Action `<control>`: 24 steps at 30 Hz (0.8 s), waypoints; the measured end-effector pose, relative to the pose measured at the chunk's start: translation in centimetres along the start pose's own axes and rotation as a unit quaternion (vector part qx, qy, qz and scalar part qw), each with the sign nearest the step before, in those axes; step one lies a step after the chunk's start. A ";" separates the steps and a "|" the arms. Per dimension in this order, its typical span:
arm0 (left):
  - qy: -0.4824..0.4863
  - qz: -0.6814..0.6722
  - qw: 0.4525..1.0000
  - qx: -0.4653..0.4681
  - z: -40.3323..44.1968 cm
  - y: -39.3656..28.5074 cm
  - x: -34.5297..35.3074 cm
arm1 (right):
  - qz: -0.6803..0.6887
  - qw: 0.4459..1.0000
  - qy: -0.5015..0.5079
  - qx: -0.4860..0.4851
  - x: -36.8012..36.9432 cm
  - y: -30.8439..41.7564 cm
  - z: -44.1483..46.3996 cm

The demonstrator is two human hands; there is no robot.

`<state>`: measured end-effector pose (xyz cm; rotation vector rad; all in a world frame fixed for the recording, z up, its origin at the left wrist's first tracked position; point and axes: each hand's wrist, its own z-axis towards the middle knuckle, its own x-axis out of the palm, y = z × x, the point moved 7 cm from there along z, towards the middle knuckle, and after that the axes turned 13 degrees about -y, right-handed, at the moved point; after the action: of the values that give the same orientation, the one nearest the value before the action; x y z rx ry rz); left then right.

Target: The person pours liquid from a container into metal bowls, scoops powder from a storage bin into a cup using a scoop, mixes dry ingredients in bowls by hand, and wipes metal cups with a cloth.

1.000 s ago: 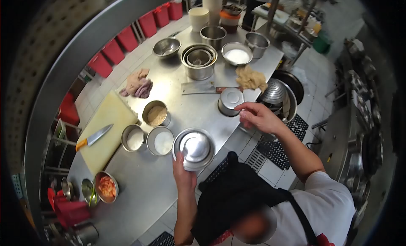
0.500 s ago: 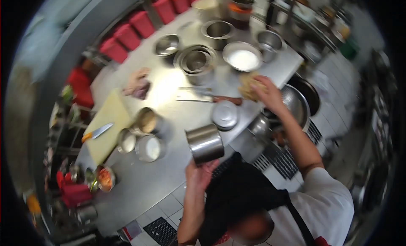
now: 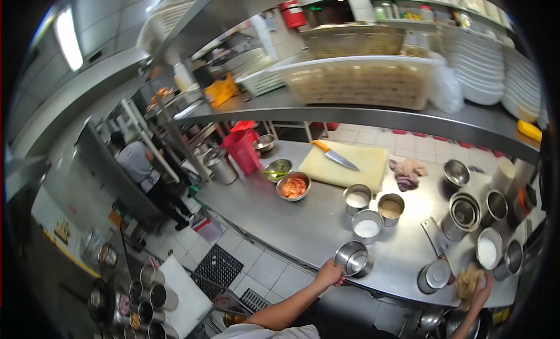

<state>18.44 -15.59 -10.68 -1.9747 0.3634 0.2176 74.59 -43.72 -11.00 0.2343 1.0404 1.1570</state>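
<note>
My left hand (image 3: 330, 273) grips the rim of an empty-looking metal pot (image 3: 354, 258) at the table's front edge. At the right, my right hand (image 3: 482, 289) is on a crumpled tan cloth (image 3: 467, 282), its fingers partly hidden. Beside the cloth stands a lidded or upturned metal pot (image 3: 435, 276), with a cleaver (image 3: 431, 236) behind it. Beyond my left hand are metal pots holding white (image 3: 367, 227), pale (image 3: 357, 198) and tan contents (image 3: 390, 208). A yellow-handled knife (image 3: 338, 157) lies on the cutting board (image 3: 315, 171).
Bowls of orange-red food (image 3: 293, 187) and green food (image 3: 277, 170) stand left of the board. Nested pots (image 3: 462, 213) and a bowl of white contents (image 3: 489, 248) are at the right. A shelf (image 3: 350, 114) spans above. A person (image 3: 137, 164) stands at far left.
The view has swung left and up. My left hand has turned the pot from bottom-up to mouth-up. My right hand has moved from beside the upturned pot to the tan cloth.
</note>
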 end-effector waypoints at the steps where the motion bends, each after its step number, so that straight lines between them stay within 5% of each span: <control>1: 0.009 -0.001 1.000 -0.013 0.0 0.8 -0.1 | -0.037 0.998 0.025 -0.041 1.8 -2.9 -0.3; 7: -0.112 0.020 0.993 -0.016 2.7 2.2 -2.3 | -0.230 0.957 0.175 -0.021 4.0 0.2 -2.6; 10: -0.109 0.002 0.993 -0.033 3.5 2.9 -2.6 | -0.165 0.977 0.118 -0.065 5.4 -5.7 -2.2; 12: -0.250 0.189 0.928 0.201 0.2 -0.6 -4.8 | -0.110 0.992 0.043 -0.053 5.7 -14.2 -0.6; 13: -0.313 0.274 0.854 0.314 -1.5 -2.6 -5.3 | -0.059 0.998 0.018 -0.001 3.9 -12.5 -0.2; 16: -0.176 0.345 0.738 0.552 -3.3 -4.7 -3.5 | 0.074 0.987 0.016 0.142 -3.5 -5.5 -0.2; 17: -0.129 0.367 0.712 0.585 -3.1 -4.1 -2.8 | 0.064 0.997 -0.016 0.046 -5.5 -0.9 -0.7; 18: -0.083 0.402 0.714 0.567 0.1 -1.9 -1.4 | 0.050 0.997 -0.047 -0.047 -7.2 4.8 -2.2; 19: -0.027 0.434 0.709 0.555 1.8 -0.4 0.0 | 0.122 0.993 0.002 -0.003 -7.1 8.4 -3.9; 21: 0.018 0.288 0.793 0.536 1.2 -1.7 -0.8 | 0.104 0.989 0.010 -0.102 -7.9 18.0 -7.9; 24: 0.044 0.143 0.866 0.478 -4.2 -4.1 -1.9 | 0.105 0.992 -0.007 -0.064 -5.4 33.6 -15.3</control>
<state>18.07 -17.53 -4.79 -0.9417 0.6710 0.0973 41.28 -38.77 5.07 0.2532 0.9408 1.4047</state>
